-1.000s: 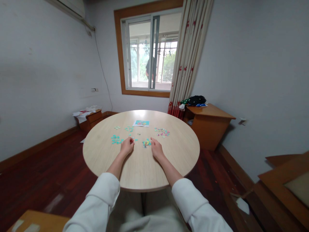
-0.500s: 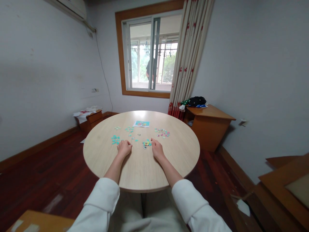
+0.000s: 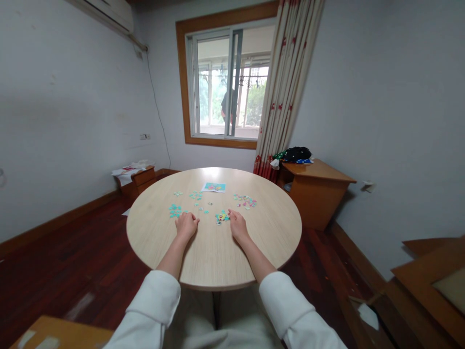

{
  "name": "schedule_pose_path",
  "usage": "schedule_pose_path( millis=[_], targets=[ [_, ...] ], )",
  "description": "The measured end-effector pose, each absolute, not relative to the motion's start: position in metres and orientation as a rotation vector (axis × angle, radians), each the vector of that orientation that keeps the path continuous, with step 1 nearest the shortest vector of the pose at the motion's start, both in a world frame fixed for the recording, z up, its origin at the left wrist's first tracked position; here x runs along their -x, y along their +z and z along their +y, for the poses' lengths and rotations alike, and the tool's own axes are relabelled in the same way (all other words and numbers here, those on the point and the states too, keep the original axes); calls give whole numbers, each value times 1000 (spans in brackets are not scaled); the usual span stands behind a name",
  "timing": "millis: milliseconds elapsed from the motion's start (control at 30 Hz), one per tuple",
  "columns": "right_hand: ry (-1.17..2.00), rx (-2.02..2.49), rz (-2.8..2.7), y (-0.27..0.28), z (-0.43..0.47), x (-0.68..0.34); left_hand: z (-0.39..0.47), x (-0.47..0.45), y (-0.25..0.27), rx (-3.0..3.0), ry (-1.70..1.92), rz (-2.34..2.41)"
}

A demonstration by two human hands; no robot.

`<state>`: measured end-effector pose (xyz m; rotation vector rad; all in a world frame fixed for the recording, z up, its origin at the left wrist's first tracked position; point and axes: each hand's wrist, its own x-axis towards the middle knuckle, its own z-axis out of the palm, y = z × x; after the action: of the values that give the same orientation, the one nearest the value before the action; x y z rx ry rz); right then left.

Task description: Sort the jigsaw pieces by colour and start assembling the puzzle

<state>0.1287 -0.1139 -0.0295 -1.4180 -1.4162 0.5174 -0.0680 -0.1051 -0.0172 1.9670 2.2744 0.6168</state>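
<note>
My left hand (image 3: 187,225) rests on the round table (image 3: 214,264) with its fingers curled; whether anything is inside is hidden. Just beyond it lies a group of turquoise jigsaw pieces (image 3: 175,210). My right hand (image 3: 238,226) is closed, its fingertips at the right edge of a small joined patch of yellow and turquoise jigsaw pieces (image 3: 222,216). Anything pinched there is too small to tell. A few loose pieces (image 3: 206,212) lie between the hands and farther back. Pink and pale pieces (image 3: 245,200) are spread beyond my right hand.
A picture sheet (image 3: 214,187) lies toward the table's far side, beside more pale green pieces (image 3: 196,195). A wooden desk (image 3: 319,169) with dark cloth stands at the back right, a low cabinet (image 3: 143,178) with papers at the back left. A person (image 3: 225,106) is outside the window.
The whole view has shifted slightly. My hands stay almost in place, with only a small movement of the right fingers beside the joined patch.
</note>
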Motion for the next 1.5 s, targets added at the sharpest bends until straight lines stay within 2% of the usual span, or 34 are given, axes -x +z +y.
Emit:
schedule_pose_path(
  millis=[100, 267, 367, 800, 1500],
  targets=[
    [434, 1508, -1521, -24, -121, -128, -105, 67, -17, -1964, 616, 2250],
    [3, 1741, -1871, -17, -139, -122, -107, 67, -16, -1982, 635, 2270],
    [-92, 1828, -1958, -16, -143, -119, -110, 67, -14, -1980, 635, 2317],
    [-63, 1856, -1963, -18, -141, -120, -115, 65, -13, -1943, 571, 2281],
    [-17, 1816, -1963, -18, -141, -120, -106, 66, -19, -1980, 942, 2063]
  ],
)
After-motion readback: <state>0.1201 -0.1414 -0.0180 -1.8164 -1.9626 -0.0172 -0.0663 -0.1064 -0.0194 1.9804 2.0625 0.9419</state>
